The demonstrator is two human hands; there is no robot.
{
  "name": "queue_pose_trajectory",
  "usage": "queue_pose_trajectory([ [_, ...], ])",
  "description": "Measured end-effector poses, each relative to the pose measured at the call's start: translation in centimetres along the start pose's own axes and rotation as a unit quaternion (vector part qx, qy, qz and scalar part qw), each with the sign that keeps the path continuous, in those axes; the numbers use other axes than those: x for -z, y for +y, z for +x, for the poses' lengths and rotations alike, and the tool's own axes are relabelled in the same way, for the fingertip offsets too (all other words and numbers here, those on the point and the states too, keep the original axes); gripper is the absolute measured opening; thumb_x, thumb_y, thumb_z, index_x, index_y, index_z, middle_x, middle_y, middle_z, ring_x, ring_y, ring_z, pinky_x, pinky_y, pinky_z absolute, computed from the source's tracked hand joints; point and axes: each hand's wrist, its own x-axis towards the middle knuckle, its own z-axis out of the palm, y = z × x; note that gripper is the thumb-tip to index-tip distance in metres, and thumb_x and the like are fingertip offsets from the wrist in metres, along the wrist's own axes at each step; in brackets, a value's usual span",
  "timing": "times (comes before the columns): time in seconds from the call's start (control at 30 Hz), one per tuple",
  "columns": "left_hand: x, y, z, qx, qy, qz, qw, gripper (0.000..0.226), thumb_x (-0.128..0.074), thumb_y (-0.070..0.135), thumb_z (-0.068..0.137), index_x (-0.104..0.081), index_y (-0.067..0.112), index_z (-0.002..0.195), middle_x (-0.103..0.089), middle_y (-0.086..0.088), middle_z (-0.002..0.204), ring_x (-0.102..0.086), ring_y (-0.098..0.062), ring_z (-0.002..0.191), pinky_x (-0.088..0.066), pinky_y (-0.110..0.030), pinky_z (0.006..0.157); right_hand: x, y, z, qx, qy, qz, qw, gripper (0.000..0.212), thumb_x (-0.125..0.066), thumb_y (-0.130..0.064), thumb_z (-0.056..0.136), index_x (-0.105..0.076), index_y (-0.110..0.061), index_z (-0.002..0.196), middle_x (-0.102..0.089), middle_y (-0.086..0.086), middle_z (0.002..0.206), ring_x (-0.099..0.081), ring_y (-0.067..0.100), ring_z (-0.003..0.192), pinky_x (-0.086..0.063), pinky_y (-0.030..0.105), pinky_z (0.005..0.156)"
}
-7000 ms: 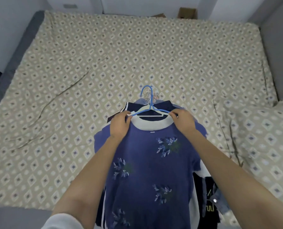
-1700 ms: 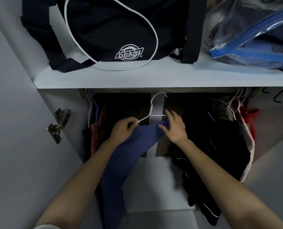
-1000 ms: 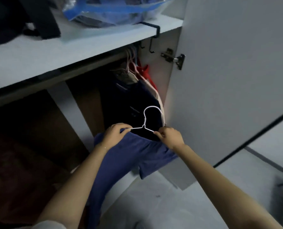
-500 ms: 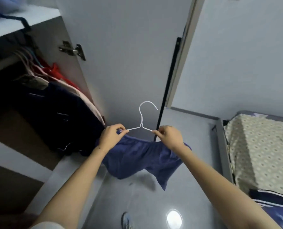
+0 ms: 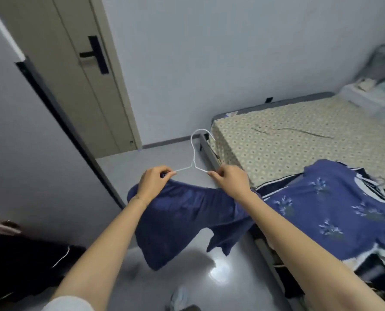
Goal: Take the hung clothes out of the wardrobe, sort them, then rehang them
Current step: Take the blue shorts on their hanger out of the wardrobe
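A white wire hanger [image 5: 193, 151] with a plain blue garment [image 5: 182, 218] draped over it hangs in the air above the grey floor. My left hand [image 5: 153, 182] pinches the hanger's left arm, and my right hand [image 5: 229, 180] pinches its right arm. On the bed [image 5: 299, 140] to the right lies a pile of clothes, topped by a blue flowered top [image 5: 326, 209]. Dark clothes [image 5: 30, 261] still hang in the wardrobe at the lower left.
The open white wardrobe door [image 5: 30, 135] stands on the left with its dark edge toward me. A beige room door [image 5: 74, 70] is behind it. Storage boxes [image 5: 371, 95] sit past the bed's far end. Grey floor [image 5: 164, 158] lies between wardrobe and bed.
I have turned from the wardrobe toward the bed, carrying the hanger with the blue garment out of the wardrobe. Both hands keep the same hold on the hanger.
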Motion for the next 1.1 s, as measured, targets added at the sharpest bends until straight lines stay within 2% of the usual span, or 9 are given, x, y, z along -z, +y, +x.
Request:
queue_pose_trajectory([
  [0.17, -7.1, 7.8, 5.7, -0.091, -0.076, -0.013, 0.993, 0.014, -0.071, 0.033, 0.09, -0.074, 0.021, 0.084, -0.073, 0.005, 0.082, -0.065, -0.019, 0.079, -0.052, -0.036, 0.076, 4.6, 8.4, -0.6, -0.109, 0.052, -0.011, 0.993, 0.046, -0.054, -0.056, 0.093, -0.058, -0.016, 0.071, -0.067, 0.004, 0.078, -0.061, 0.027, 0.079, -0.038, 0.034, 0.061],
  [0.33, -13.9, 15.0, 10.5, -0.178, -0.155, -0.042, 0.971, 0.012, -0.07, 0.032, 0.09, -0.072, 0.025, 0.08, -0.071, 0.01, 0.078, -0.064, -0.012, 0.076, -0.052, -0.035, 0.074, 8.4, 14.8, -1.8, -0.217, 0.118, -0.014, 0.969, 0.049, -0.054, -0.054, 0.093, -0.06, -0.012, 0.069, -0.064, 0.0, 0.07, -0.057, 0.022, 0.071, -0.038, 0.033, 0.057],
  [0.43, -17.6, 19.3, 12.8, -0.221, -0.202, -0.061, 0.952, 0.013, -0.071, 0.03, 0.09, -0.072, 0.021, 0.081, -0.071, 0.006, 0.079, -0.065, -0.012, 0.076, -0.052, -0.033, 0.073, 10.5, 17.5, -2.7, -0.277, 0.161, -0.026, 0.947, 0.051, -0.055, -0.05, 0.094, -0.041, -0.02, 0.056, -0.047, -0.006, 0.056, -0.046, 0.019, 0.062, -0.027, 0.03, 0.048],
  [0.5, -19.9, 22.2, 14.0, -0.252, -0.23, -0.066, 0.938, 0.013, -0.071, 0.03, 0.09, -0.072, 0.02, 0.081, -0.071, 0.004, 0.077, -0.064, -0.013, 0.074, -0.048, -0.03, 0.07, 11.7, 19.3, -3.4, -0.316, 0.201, -0.023, 0.927, 0.054, -0.057, -0.05, 0.093, -0.033, -0.02, 0.055, -0.042, -0.005, 0.052, -0.042, 0.02, 0.058, -0.023, 0.03, 0.047],
  [0.6, -23.5, 26.2, 15.5, -0.287, -0.266, -0.072, 0.918, 0.012, -0.072, 0.03, 0.089, -0.073, 0.02, 0.081, -0.069, 0.006, 0.075, -0.062, -0.012, 0.071, -0.046, -0.029, 0.068, 13.1, 22.3, -4.2, -0.372, 0.239, -0.018, 0.897, 0.054, -0.058, -0.056, 0.09, -0.045, -0.013, 0.059, -0.053, 0.001, 0.057, -0.053, 0.026, 0.062, -0.029, 0.031, 0.049],
  [0.7, -26.7, 29.9, 16.2, -0.308, -0.296, -0.089, 0.9, 0.01, -0.073, 0.028, 0.087, -0.072, 0.024, 0.079, -0.07, 0.006, 0.076, -0.062, -0.012, 0.073, -0.048, -0.03, 0.071, 14.9, 24.9, -5.1, -0.41, 0.262, -0.017, 0.873, 0.052, -0.058, -0.056, 0.089, -0.056, -0.009, 0.067, -0.061, 0.003, 0.063, -0.057, 0.025, 0.065, -0.036, 0.033, 0.054],
  [0.83, -30.4, 34.3, 16.6, -0.333, -0.321, -0.114, 0.88, 0.011, -0.073, 0.028, 0.087, -0.071, 0.025, 0.077, -0.068, 0.01, 0.073, -0.061, -0.006, 0.069, -0.047, -0.026, 0.071, 17.3, 28.0, -6.2, -0.443, 0.282, -0.018, 0.851, 0.046, -0.06, -0.052, 0.089, -0.051, -0.015, 0.062, -0.058, -0.003, 0.062, -0.056, 0.02, 0.066, -0.038, 0.032, 0.056],
  [0.93, -33.1, 37.5, 16.9, -0.35, -0.33, -0.128, 0.867, 0.011, -0.073, 0.027, 0.088, -0.072, 0.021, 0.079, -0.067, 0.014, 0.072, -0.061, -0.006, 0.071, -0.047, -0.025, 0.072, 19.1, 30.8, -6.5, -0.463, 0.293, -0.022, 0.836, 0.043, -0.061, -0.051, 0.088, -0.06, -0.013, 0.069, -0.062, -0.003, 0.067, -0.058, 0.019, 0.069, -0.043, 0.033, 0.061],
  [1.1, -37.8, 42.7, 17.8, -0.357, -0.335, -0.138, 0.861, 0.012, -0.072, 0.028, 0.089, -0.073, 0.019, 0.082, -0.067, 0.013, 0.073, -0.062, -0.006, 0.072, -0.047, -0.025, 0.071, 22.4, 36.1, -6.2, -0.475, 0.305, -0.02, 0.825, 0.036, -0.062, -0.049, 0.088, -0.053, -0.021, 0.066, -0.057, -0.008, 0.069, -0.056, 0.019, 0.073, -0.034, 0.03, 0.064],
])
